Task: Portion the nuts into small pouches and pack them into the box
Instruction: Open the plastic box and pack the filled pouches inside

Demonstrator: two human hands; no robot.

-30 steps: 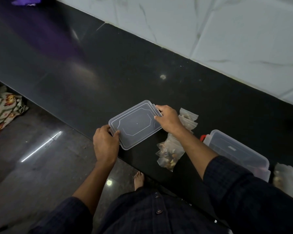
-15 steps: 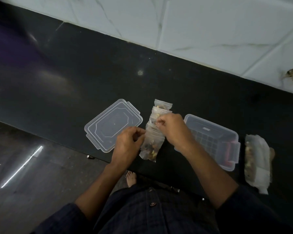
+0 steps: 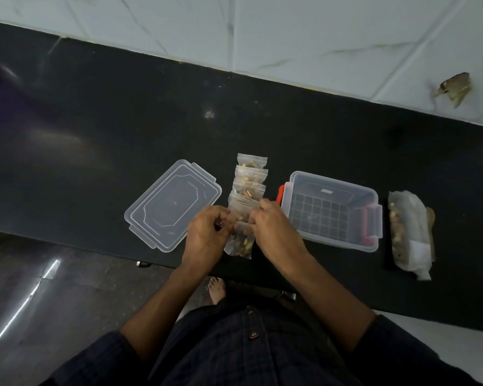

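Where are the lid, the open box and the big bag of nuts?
lid (image 3: 173, 204): head view, flat centre panel.
open box (image 3: 329, 181): head view, far wall.
big bag of nuts (image 3: 407, 232): head view, middle of bag.

Both hands meet over a row of small nut pouches (image 3: 247, 201) on the dark bench (image 3: 95, 135). The left hand (image 3: 207, 235) and right hand (image 3: 273, 232) pinch the nearest pouch (image 3: 240, 243) between curled fingers (image 3: 255, 218). Left of the fingers lies a clear lid (image 3: 173, 203); right of them an open box (image 3: 331, 210), then a nut bag (image 3: 409, 235).

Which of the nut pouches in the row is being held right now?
The nearest small clear zip pouch, pinched between left hand and right hand; the others lie untouched farther back.
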